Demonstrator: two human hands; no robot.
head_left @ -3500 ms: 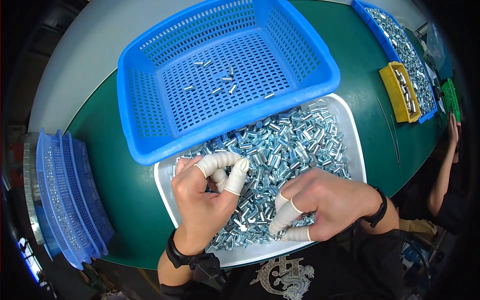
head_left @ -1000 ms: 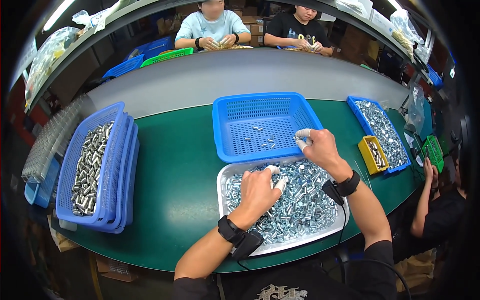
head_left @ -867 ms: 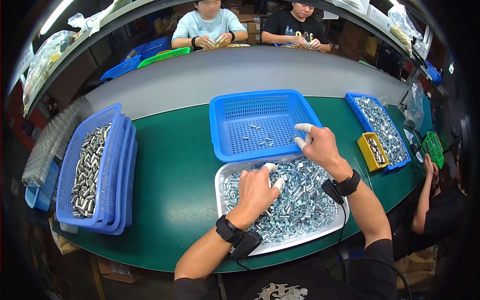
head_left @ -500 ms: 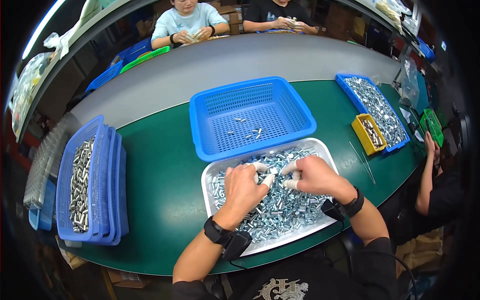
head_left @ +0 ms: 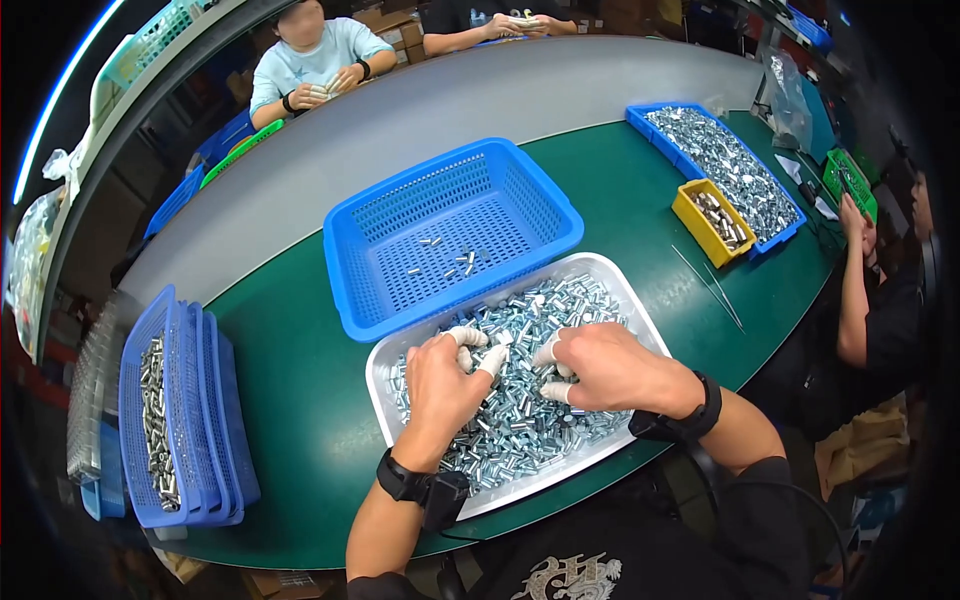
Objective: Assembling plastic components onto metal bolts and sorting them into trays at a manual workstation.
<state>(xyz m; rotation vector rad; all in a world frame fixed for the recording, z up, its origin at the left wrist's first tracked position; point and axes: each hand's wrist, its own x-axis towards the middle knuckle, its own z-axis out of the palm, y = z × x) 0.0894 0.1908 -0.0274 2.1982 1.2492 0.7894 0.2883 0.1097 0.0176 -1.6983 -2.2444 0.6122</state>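
A white tray [head_left: 655, 340] full of small silvery metal cylinders [head_left: 530, 435] lies in front of me. My left hand [head_left: 445, 380] reaches over its left part, loosely curled, with thumb and forefinger apart at the pile. Opposite it, my right hand [head_left: 600, 370] rests its bent, spread fingertips among the cylinders. White covers sheathe several fingertips on both hands. No piece shows clearly in either grasp, though the undersides of the fingers are hidden. A pale, shiny piece [head_left: 504, 338] lies beside my left thumb.
Behind the tray, a blue perforated basket [head_left: 350, 240] holds several cylinders. Stacked blue baskets [head_left: 225, 420] stand left. A yellow bin [head_left: 690, 215], a blue tray of parts [head_left: 650, 135] and long thin metal tweezers [head_left: 715, 290] lie right. Co-workers sit beyond the grey partition [head_left: 290, 180] and at right.
The view has shifted, so the trays and baskets appear displaced. My hands stay over the pile in much the same pose, with slight finger movement.
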